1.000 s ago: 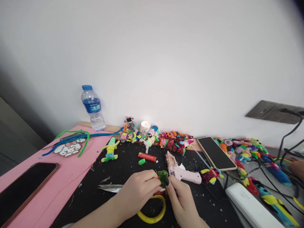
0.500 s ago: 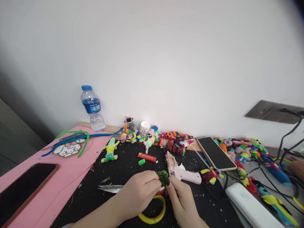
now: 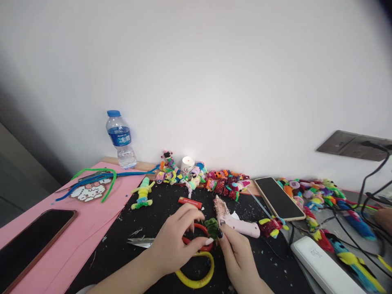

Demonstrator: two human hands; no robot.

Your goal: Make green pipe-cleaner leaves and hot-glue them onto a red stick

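Note:
My right hand (image 3: 237, 251) pinches a small dark green fuzzy piece (image 3: 211, 227), probably coiled pipe cleaner, between thumb and fingers. Beside it, my left hand (image 3: 177, 241) has its fingers spread, the thumb tip close to the green piece; I cannot tell whether it touches. Scissors (image 3: 199, 281) with a yellow and a red handle loop lie under my left hand, their blades poking out to the left. Just beyond my right hand rests a pale pink glue gun (image 3: 240, 226), its nozzle crusted. A red lighter (image 3: 190, 203) lies beyond my left fingers.
Fuzzy figures (image 3: 223, 185) line the wall around a white candle cup (image 3: 188, 164). A yellow-green figure (image 3: 143, 194) lies left. Phones (image 3: 280, 198) flank the black mat (image 3: 113, 253). A water bottle (image 3: 121, 139), white power bank (image 3: 324, 265) and black cables (image 3: 364, 192) surround it. Another person's hand (image 3: 384, 218) shows at right.
My left hand has loosened from the green piece and spread its fingers, uncovering the red scissor handle. My right hand still holds the piece.

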